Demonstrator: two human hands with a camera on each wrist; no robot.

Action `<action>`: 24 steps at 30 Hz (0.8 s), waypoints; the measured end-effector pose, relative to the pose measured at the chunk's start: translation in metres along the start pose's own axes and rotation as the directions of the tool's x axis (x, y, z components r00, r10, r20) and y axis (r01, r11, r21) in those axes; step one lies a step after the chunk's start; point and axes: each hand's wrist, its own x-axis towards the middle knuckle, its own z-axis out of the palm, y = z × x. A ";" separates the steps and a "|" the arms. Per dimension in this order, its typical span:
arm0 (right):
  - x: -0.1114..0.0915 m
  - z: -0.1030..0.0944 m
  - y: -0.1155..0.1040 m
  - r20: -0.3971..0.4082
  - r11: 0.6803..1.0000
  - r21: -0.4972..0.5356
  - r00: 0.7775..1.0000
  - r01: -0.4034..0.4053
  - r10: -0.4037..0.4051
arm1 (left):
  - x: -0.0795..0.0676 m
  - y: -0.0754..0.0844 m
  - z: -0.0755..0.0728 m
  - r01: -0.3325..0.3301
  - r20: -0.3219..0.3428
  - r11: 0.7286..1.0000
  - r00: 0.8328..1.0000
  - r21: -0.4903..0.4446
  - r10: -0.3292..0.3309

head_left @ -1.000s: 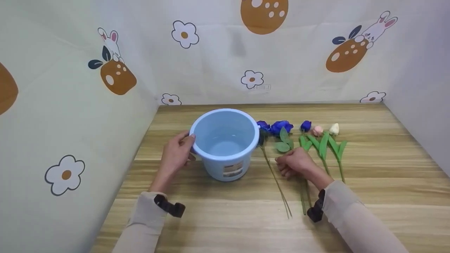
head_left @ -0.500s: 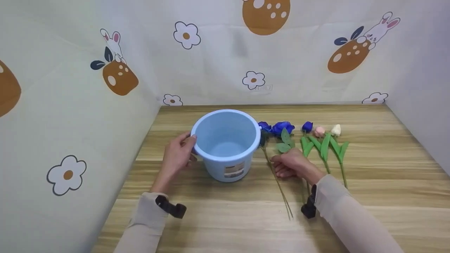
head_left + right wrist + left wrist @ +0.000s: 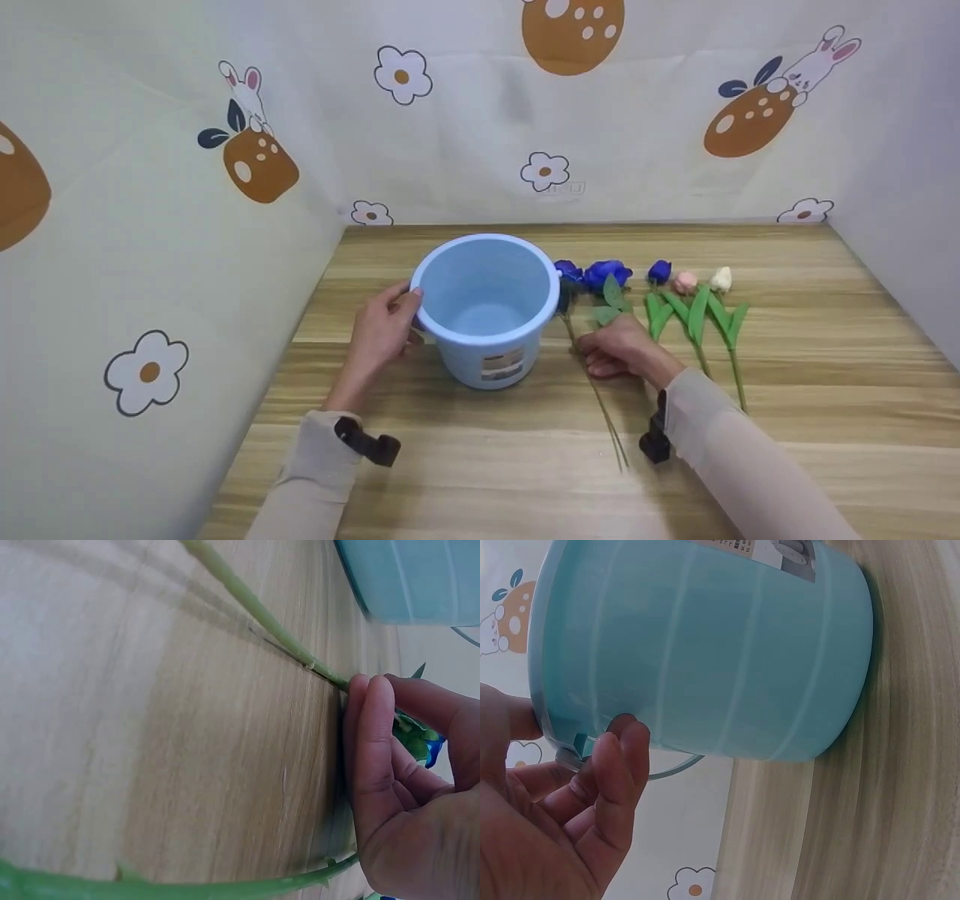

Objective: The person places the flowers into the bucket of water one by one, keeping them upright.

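Note:
My left hand (image 3: pixel 382 326) grips the rim of a light blue plastic bucket (image 3: pixel 463 360) on its left side, thumb over the edge. In the left wrist view, the fingers curl beneath the rim near the handle joint, against the bucket wall (image 3: pixel 712 652). To the right of the bucket, my right hand (image 3: pixel 619 347) pinches the thin green stem (image 3: pixel 255 607) of a blue artificial rose (image 3: pixel 568 271) between thumb and fingertips. That rose's head lies partly behind the bucket. A second, larger blue rose (image 3: pixel 607 275) lies beside it, its stem mostly hidden by the right hand.
Farther right on the wooden table (image 3: pixel 480 480) lie a blue bud (image 3: pixel 660 271), a pink tulip (image 3: pixel 685 282) and a white tulip (image 3: pixel 721 280) with green leaves. Patterned cloth walls (image 3: pixel 465 127) stand at the back and left. A plain pale wall closes the right side.
My right hand has moved a little left, from beside the rose stem onto it, and its fingers have closed on the stem. The left hand keeps its hold on the bucket rim.

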 end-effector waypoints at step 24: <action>0.003 0.008 -0.005 -0.031 0.998 -0.066 1.000 -0.004 0.002 | 0.001 0.000 0.002 0.000 -0.027 0.999 1.000 -0.040 -0.001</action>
